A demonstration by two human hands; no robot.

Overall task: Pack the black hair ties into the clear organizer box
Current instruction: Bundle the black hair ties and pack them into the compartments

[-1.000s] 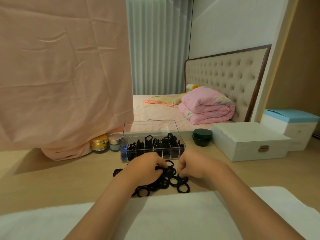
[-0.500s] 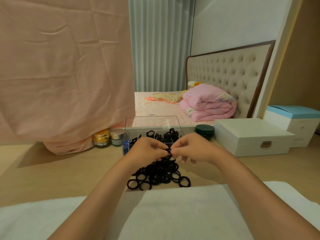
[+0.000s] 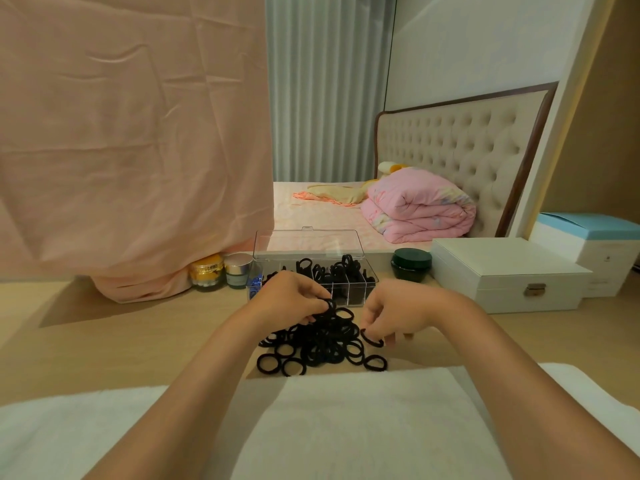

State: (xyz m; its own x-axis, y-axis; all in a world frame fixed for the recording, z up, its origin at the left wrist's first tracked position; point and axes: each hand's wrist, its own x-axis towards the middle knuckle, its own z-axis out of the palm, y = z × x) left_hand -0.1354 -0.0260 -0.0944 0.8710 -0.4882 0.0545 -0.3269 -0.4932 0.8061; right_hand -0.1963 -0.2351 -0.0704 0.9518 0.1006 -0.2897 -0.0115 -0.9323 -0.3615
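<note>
A heap of black hair ties lies on the wooden tabletop in front of me. Behind it stands the clear organizer box with its lid up and several compartments holding black ties. My left hand hovers over the heap's far left side, its fingertips pinched on a hair tie at the top of the pile. My right hand is at the heap's right edge, thumb and fingers pinching a single hair tie just above the table.
A white towel covers the table's near edge. A white jewellery case and a dark green jar stand to the right of the box, a gold jar and a silver jar to its left, beside hanging pink cloth.
Both hands were together above the heap half a second ago. They have parted: the right hand dropped to the heap's right edge with one tie, the left stays over the top.
</note>
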